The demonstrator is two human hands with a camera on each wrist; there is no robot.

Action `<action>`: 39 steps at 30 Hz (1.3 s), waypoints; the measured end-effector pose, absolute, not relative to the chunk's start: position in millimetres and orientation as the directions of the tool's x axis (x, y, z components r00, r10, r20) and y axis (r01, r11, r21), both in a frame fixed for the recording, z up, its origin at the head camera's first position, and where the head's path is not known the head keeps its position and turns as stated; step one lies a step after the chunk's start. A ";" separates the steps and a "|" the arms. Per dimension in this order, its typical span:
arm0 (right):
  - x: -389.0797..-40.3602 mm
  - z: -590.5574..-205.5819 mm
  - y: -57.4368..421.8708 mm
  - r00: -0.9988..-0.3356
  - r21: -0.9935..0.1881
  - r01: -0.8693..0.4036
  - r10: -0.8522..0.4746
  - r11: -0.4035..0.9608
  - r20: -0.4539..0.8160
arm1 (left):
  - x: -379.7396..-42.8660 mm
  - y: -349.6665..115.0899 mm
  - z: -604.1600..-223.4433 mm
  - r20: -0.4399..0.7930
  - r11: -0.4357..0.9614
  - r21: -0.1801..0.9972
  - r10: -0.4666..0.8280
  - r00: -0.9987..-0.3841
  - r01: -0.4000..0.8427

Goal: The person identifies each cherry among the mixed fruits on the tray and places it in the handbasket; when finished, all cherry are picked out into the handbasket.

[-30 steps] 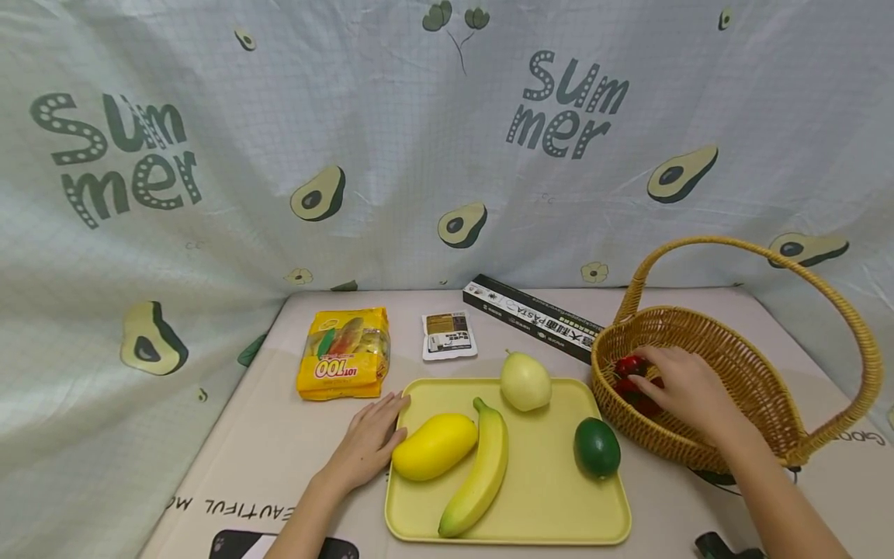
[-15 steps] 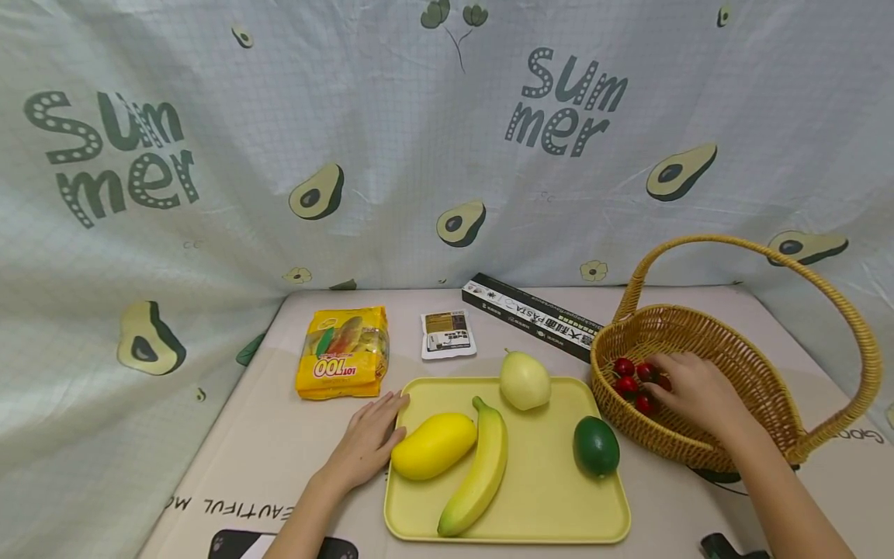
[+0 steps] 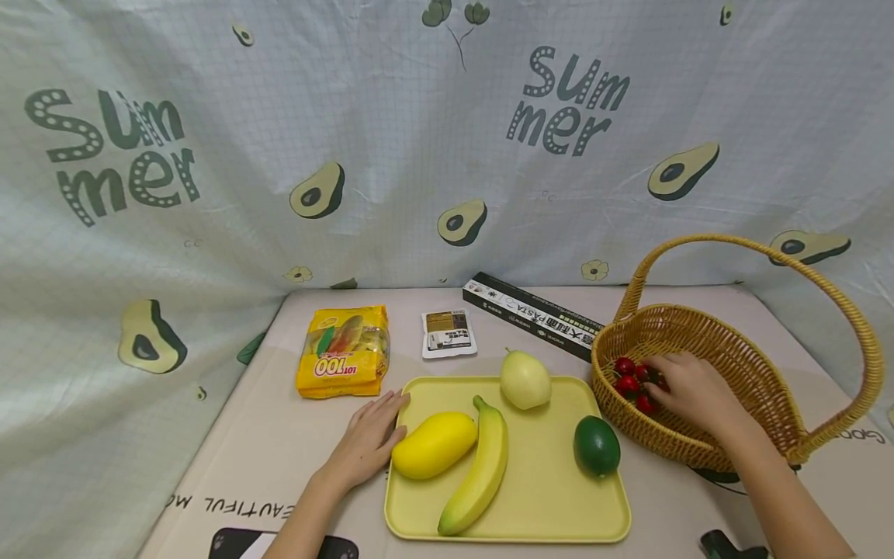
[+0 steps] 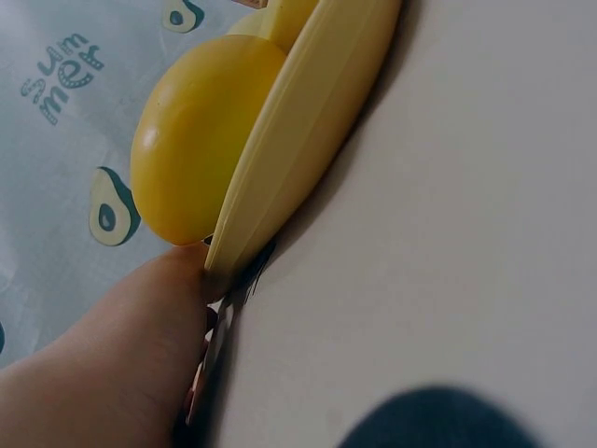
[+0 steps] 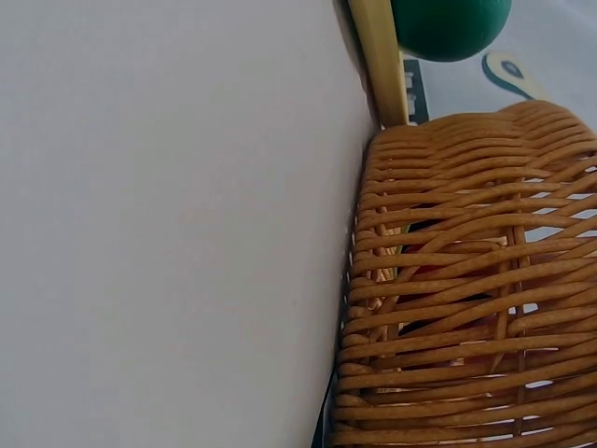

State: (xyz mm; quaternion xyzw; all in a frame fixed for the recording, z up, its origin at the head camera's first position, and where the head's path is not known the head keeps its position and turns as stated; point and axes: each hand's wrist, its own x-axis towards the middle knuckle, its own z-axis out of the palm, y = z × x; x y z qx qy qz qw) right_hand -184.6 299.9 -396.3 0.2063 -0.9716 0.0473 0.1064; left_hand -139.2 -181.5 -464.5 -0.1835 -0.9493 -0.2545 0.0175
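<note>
My left hand (image 3: 369, 444) rests at the left rim of a yellow tray (image 3: 552, 520), fingers extended, thumb by a yellow mango (image 3: 434, 446). In the left wrist view the tray rim (image 4: 308, 140) and mango (image 4: 205, 140) stand beyond that hand (image 4: 121, 345). My right hand (image 3: 687, 388) reaches into a wicker basket (image 3: 726, 341), thumb and forefinger apart at several red cherries (image 3: 627, 385). Its fingertips are partly hidden among them, and I cannot tell whether they pinch one. In the right wrist view the basket's woven wall (image 5: 466, 308) hides this hand.
On the tray lie a banana (image 3: 480, 470), a pale green pear (image 3: 525, 380) and a dark green avocado (image 3: 597, 447). Behind it are a yellow snack bag (image 3: 344, 353), a white sachet (image 3: 448, 334) and a long pasta box (image 3: 534, 317). The basket's tall handle (image 3: 803, 272) arches above its rim.
My right hand has shifted slightly right inside the basket, and more of the cherries show, spread out beside it. In the last half second it has hardly moved. The left hand stays put.
</note>
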 end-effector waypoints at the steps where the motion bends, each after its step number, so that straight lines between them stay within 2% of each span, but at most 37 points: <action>1: -185.1 -396.6 300.1 -0.891 -0.044 -0.414 -0.395 0.909 0.223 | -139.2 -181.5 -464.7 0.126 0.804 0.476 0.340 -0.932 0.357; 13: -187.8 -395.7 299.4 -0.882 -0.007 -0.438 -0.428 0.899 0.198 | -140.5 -182.0 -465.8 0.132 0.802 0.474 0.343 -0.930 0.363; 23: -188.2 -396.5 296.6 -0.914 -0.036 -0.392 -0.385 0.919 0.124 | -139.6 -181.8 -466.4 0.150 0.802 0.470 0.339 -0.929 0.368; 39: -192.8 -400.1 298.3 -0.915 -0.029 -0.391 -0.385 0.920 0.117 | -139.1 -181.9 -466.0 0.149 0.805 0.466 0.339 -0.929 0.368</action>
